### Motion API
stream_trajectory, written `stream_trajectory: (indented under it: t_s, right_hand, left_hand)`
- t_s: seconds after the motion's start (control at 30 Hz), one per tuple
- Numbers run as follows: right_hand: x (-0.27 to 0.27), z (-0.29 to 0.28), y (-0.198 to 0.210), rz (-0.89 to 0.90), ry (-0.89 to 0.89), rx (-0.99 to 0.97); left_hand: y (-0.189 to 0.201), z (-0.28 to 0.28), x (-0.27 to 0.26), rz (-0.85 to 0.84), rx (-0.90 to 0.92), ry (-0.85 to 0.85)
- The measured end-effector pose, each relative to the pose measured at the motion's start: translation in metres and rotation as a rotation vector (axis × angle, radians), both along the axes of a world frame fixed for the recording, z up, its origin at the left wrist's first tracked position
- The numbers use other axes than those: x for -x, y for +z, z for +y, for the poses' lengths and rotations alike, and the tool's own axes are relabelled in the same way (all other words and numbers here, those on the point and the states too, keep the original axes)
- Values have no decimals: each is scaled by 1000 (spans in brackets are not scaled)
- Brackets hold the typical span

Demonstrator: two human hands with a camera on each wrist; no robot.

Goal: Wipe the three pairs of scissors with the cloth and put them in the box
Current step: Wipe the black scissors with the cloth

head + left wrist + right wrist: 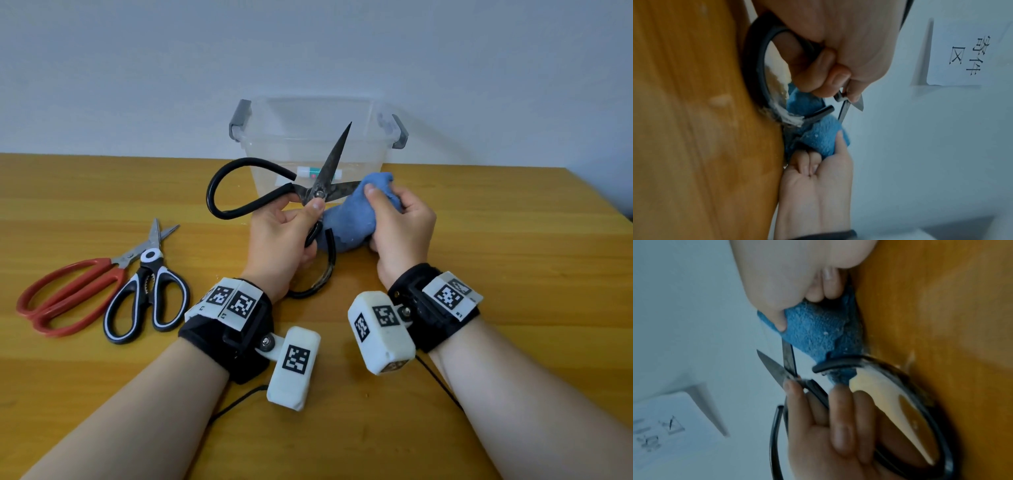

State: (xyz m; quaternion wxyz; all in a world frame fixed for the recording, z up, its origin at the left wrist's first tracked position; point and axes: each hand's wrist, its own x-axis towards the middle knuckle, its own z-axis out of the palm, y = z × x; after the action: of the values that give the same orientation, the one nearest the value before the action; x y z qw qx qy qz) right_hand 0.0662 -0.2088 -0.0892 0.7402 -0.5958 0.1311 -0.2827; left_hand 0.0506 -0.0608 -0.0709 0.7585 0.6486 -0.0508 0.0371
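My left hand [291, 226] grips the large black iron scissors [329, 168] near the pivot, thumb by the rivet, blades spread wide apart above the table. One blade points up towards the box; the other runs right into the blue cloth [346, 219]. My right hand [394, 219] holds that cloth bunched round the blade. In the wrist views the black scissors [760, 68] [789, 363] and the cloth [818, 138] [813, 327] show between both hands. Red-handled scissors [72, 291] and black-and-white scissors [150, 294] lie on the table at the left. The clear box [373, 120] stands behind, lid off.
The box has grey latches [239, 120] at both ends and a small white label item [318, 172] seen through its front wall. The wooden table [513, 240] meets a plain wall at the back. A paper sign [962, 53] hangs on the wall.
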Motion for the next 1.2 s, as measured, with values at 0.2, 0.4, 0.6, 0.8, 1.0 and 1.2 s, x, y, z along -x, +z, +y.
stream_trajectory:
  t_s: [0.2, 0.4, 0.6, 0.8, 1.0, 1.2]
  right_hand:
    - [4, 2, 8, -69, -12, -15]
    - [18, 15, 14, -100, 292, 229]
    - [5, 4, 7, -28, 21, 61]
    - [1, -12, 7, -1, -153, -252]
    - [7, -4, 13, -39, -37, -221]
    - [14, 11, 13, -80, 143, 87]
  left_hand:
    - [1, -1, 2, -14, -16, 50]
    - [2, 0, 3, -33, -24, -23]
    - [1, 0, 0, 0, 20, -29]
    - [-3, 2, 0, 0, 51, 0]
    - [-4, 2, -3, 23, 89, 67]
    - [-5, 0, -2, -28, 19, 89]
